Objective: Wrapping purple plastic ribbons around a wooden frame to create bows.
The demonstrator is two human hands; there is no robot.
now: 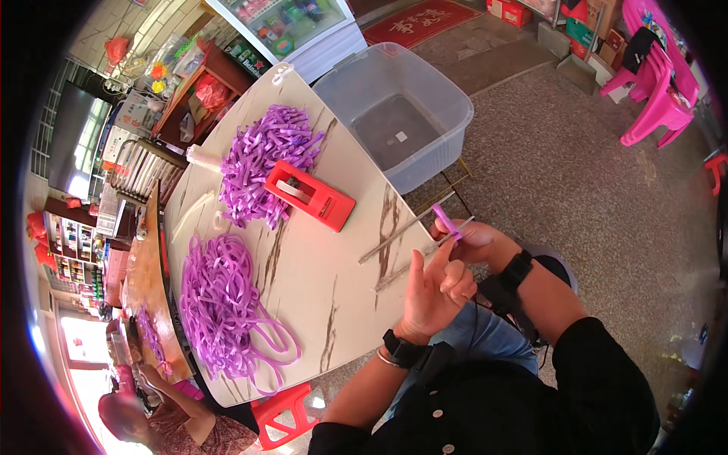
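Note:
A short purple ribbon strip [446, 221] slants across the ends of two thin metal rods [394, 243] that stick out over the table's right edge. My right hand [476, 241] is closed around the ribbon's lower end, beside the rod tips. Just left of it, my left hand [437, 294] has its thumb raised and its index finger stretched toward the ribbon. The other left fingers are curled, with nothing visible in them. On the table lie a heap of short purple ribbon pieces [269, 155], a red tape dispenser [311, 196] and a pile of long purple ribbon [220, 303].
A clear plastic tub [447, 144] stands beyond the marble-patterned table [341, 303]. A red stool [284, 415] is at the near left. Another person [174, 417] sits at a wooden table [144, 265] on the left. Pink chairs [656, 83] stand far right.

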